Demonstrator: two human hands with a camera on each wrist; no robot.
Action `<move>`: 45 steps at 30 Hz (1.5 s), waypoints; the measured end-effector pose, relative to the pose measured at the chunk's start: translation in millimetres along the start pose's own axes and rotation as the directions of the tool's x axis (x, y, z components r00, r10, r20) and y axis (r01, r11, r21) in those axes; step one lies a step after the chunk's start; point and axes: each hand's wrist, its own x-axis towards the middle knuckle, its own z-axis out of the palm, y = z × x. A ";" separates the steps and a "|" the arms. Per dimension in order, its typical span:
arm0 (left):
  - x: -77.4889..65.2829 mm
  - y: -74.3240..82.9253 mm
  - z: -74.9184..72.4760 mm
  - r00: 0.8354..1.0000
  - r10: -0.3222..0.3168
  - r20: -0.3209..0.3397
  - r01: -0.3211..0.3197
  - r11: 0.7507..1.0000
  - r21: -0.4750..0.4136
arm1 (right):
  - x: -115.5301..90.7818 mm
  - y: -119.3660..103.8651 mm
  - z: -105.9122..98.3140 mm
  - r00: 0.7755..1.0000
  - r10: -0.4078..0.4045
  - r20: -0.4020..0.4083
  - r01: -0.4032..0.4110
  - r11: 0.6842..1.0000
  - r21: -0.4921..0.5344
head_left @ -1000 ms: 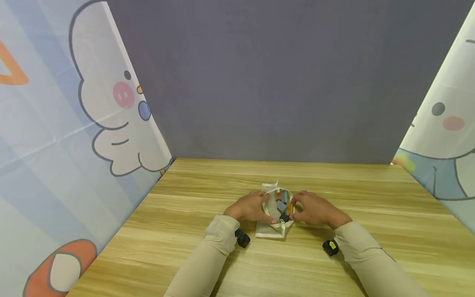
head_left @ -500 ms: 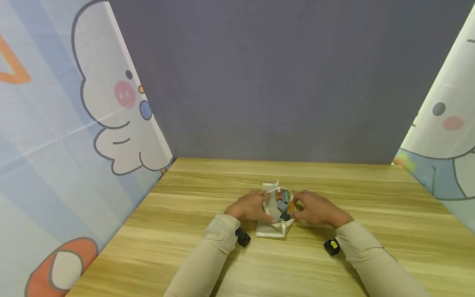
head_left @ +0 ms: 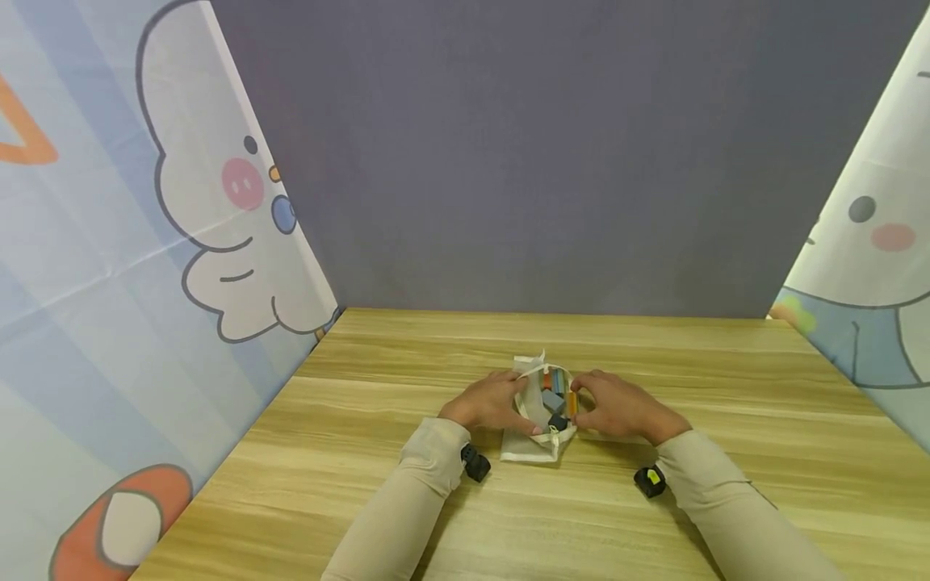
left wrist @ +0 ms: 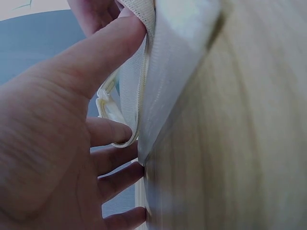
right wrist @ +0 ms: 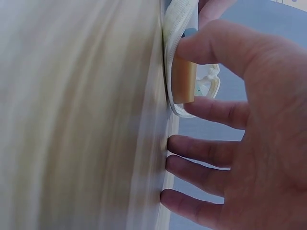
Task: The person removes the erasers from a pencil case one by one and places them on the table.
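The right hand (head_left: 617,407) pinches a small orange rectangular block (right wrist: 183,81) between thumb and index finger, at the opening of a white mesh zipper pouch (head_left: 529,449) on the wooden table (head_left: 407,355). The left hand (head_left: 488,403) grips the pouch's rim; the grey piece (head_left: 553,401) inside is perhaps another block.

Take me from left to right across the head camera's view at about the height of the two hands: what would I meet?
Left cartoon backdrop → left sleeve → left hand → grey block → orange block → right hand → right sleeve → right cartoon backdrop.
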 end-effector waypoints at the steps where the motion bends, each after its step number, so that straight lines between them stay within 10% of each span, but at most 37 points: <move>1: -0.2 0.0 -0.3 1.000 0.001 -0.001 -0.001 1.000 -0.001 | 0.2 -0.1 -0.2 1.000 -0.002 -0.001 0.002 1.000 -0.001; 45: -0.8 -0.9 -1.4 1.000 0.028 -0.007 -0.027 0.999 0.045 | 2.0 2.4 -1.1 1.000 0.003 -0.027 0.001 0.993 0.120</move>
